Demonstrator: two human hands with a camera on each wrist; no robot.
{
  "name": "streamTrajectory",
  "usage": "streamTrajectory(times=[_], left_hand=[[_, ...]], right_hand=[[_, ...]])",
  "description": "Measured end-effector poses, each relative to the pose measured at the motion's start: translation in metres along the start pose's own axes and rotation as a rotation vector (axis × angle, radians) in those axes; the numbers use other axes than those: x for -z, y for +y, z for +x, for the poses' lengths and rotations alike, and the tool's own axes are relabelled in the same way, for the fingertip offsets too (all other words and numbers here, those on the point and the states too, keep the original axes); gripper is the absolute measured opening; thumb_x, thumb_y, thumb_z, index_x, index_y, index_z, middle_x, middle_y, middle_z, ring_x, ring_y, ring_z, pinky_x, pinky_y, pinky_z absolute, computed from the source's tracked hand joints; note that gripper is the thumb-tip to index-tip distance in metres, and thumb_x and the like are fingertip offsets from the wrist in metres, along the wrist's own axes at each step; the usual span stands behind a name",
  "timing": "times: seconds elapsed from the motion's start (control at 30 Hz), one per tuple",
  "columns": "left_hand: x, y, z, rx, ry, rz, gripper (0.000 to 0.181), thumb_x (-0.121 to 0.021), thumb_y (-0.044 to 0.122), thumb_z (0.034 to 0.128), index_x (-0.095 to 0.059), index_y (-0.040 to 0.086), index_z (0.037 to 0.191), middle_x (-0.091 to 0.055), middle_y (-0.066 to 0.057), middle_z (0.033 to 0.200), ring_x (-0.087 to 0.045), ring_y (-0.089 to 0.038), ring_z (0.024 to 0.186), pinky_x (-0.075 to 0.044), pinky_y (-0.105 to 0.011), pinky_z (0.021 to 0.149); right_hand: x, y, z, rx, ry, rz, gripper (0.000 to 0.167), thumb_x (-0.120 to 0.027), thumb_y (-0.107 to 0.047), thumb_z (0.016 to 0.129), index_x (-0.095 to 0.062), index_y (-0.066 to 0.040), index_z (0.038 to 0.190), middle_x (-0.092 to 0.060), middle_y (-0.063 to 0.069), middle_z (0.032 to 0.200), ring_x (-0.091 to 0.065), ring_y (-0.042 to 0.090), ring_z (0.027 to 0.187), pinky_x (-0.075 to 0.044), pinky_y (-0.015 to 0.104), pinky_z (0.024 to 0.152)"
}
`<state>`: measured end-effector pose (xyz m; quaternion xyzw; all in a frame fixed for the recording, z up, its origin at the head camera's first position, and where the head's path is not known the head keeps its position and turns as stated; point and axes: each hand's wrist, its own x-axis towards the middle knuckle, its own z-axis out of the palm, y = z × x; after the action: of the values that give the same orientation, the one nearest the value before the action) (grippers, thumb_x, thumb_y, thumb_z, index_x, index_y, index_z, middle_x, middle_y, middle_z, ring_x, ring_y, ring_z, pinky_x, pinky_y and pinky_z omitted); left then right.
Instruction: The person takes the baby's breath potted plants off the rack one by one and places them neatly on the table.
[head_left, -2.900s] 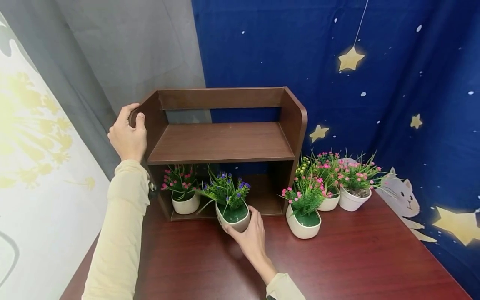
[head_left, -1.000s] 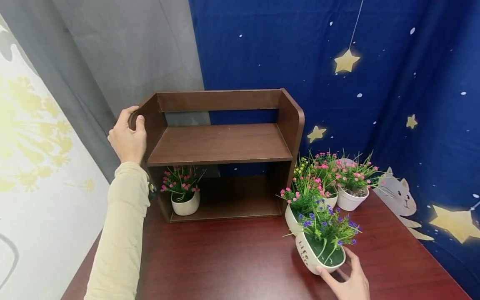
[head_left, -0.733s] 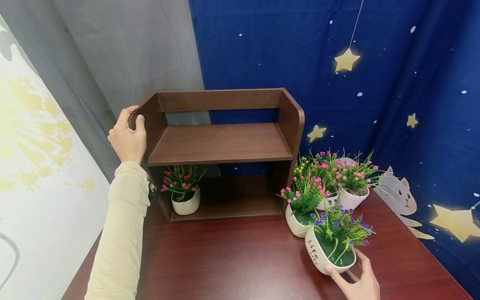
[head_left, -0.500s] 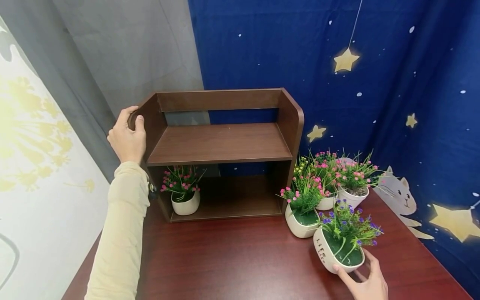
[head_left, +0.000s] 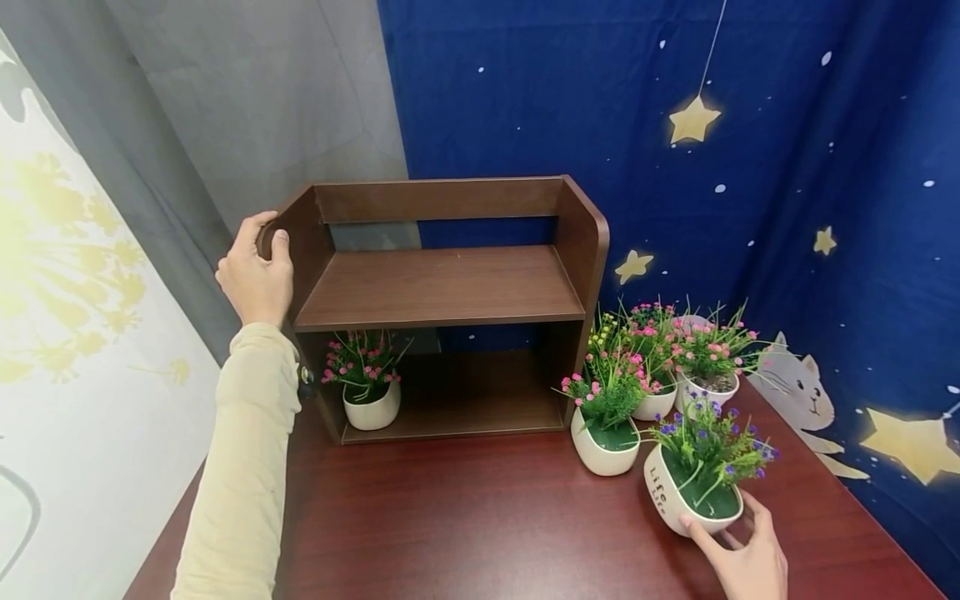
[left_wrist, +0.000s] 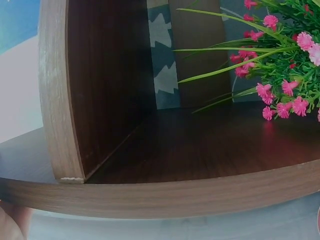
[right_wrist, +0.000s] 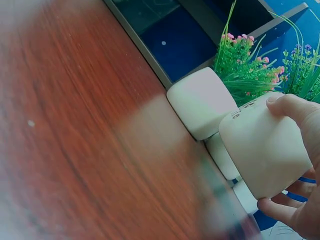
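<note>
My left hand (head_left: 257,271) grips the left side panel of a two-tier brown wooden desk shelf (head_left: 442,287), near its top front corner. In the left wrist view, the shelf board (left_wrist: 200,192) fills most of the frame. With my right hand (head_left: 750,558) I hold a cream pot of purple flowers (head_left: 693,492), lettered "Life", at the table's right side. Thumb and fingers clasp the pot (right_wrist: 265,150) from opposite sides in the right wrist view. I cannot tell whether its base touches the table. Just left of it stands a cream pot of pink flowers (head_left: 606,450).
One potted pink plant (head_left: 371,408) stands at the left of the shelf's lower tier. Behind the held pot, more potted flowers (head_left: 652,404) and a white pot of pink flowers (head_left: 708,392) crowd the shelf's right side. A blue star-patterned curtain (head_left: 495,100) hangs behind the reddish-brown table (head_left: 450,533).
My right hand has carried the purple-flower pot from the front of the shelf's lower tier to the right, past the pink-flower pot. My left hand stays on the shelf panel.
</note>
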<state>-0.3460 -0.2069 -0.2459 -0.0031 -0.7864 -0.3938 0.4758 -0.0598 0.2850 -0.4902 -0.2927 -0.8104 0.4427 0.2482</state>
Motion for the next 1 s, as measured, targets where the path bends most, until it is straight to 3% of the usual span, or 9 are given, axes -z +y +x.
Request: streamTrajectory(times=[0.13,0.23,1.0], left_hand=[[-0.001,0.0,0.0,-0.011,0.008,-0.001,0.029,-0.053,0.031,0.0903,-0.066,0.024,0.116,-0.067,0.0,0.109,-0.058,-0.037,0.083,-0.033,-0.047,0.083],[-0.001,0.0,0.0,-0.017,0.012,-0.001,0.029,-0.053,0.031,0.0903,-0.066,0.024,0.116,-0.067,0.0,0.109,-0.058,-0.037,0.081,-0.033,-0.047,0.082],[0.0,0.0,0.0,-0.011,0.008,0.005,0.03,-0.052,0.032,0.0904,-0.065,0.025,0.116,-0.068,0.0,0.108,-0.057,-0.037,0.082,-0.033,-0.046,0.082]], right_hand=[[-0.002,0.002,0.004,0.01,0.001,0.018,0.085,-0.084,-0.025,0.067,-0.038,-0.001,0.134,-0.048,0.024,0.125,-0.042,-0.011,0.086,-0.037,0.002,0.062],[-0.002,0.004,0.007,0.022,-0.005,0.027,0.085,-0.084,-0.026,0.066,-0.038,-0.001,0.133,-0.05,0.026,0.123,-0.036,-0.022,0.078,-0.037,0.002,0.061],[-0.017,0.005,0.038,0.123,-0.059,-0.012,0.084,-0.083,-0.028,0.069,-0.037,0.001,0.132,-0.055,0.029,0.116,-0.037,-0.022,0.079,-0.037,0.002,0.065]])
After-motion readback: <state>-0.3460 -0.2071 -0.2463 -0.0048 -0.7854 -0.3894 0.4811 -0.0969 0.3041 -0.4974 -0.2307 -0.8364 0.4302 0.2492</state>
